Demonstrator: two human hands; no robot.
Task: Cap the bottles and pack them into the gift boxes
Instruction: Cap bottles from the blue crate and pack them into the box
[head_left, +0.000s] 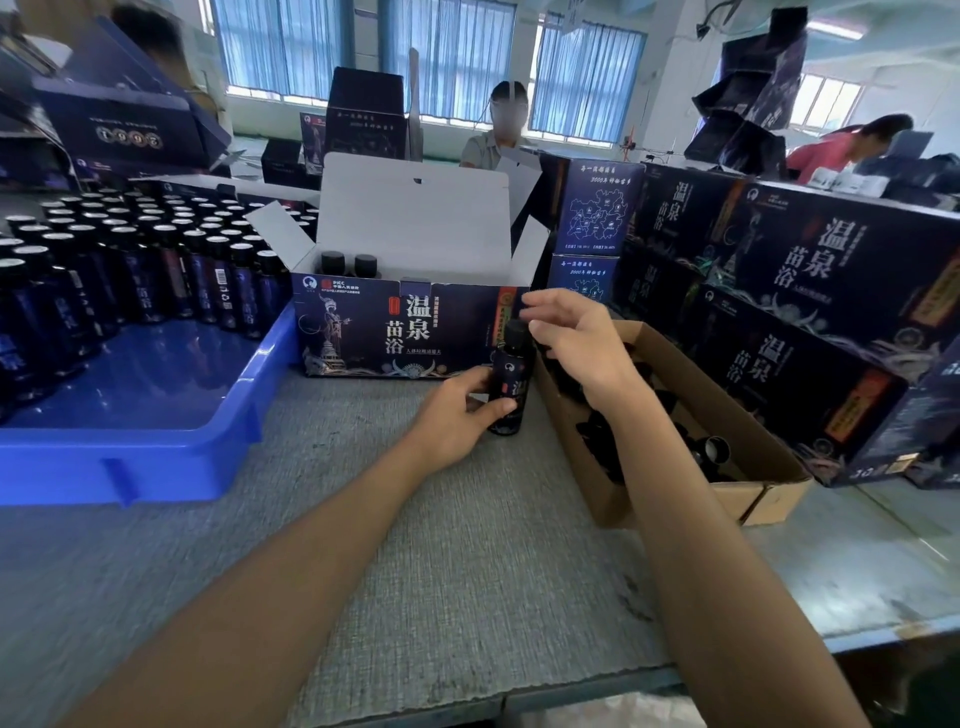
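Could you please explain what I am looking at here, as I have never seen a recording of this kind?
There is no machine: these are a person's two bare arms, seen from one camera worn on their head, looking forward and down. The left hand grips a dark bottle standing on the grey table. The right hand is at the bottle's black cap; whether it pinches it I cannot tell. Behind stands an open gift box with two capped bottles inside. A blue tray at the left holds many more bottles, and a cardboard box at the right holds loose caps.
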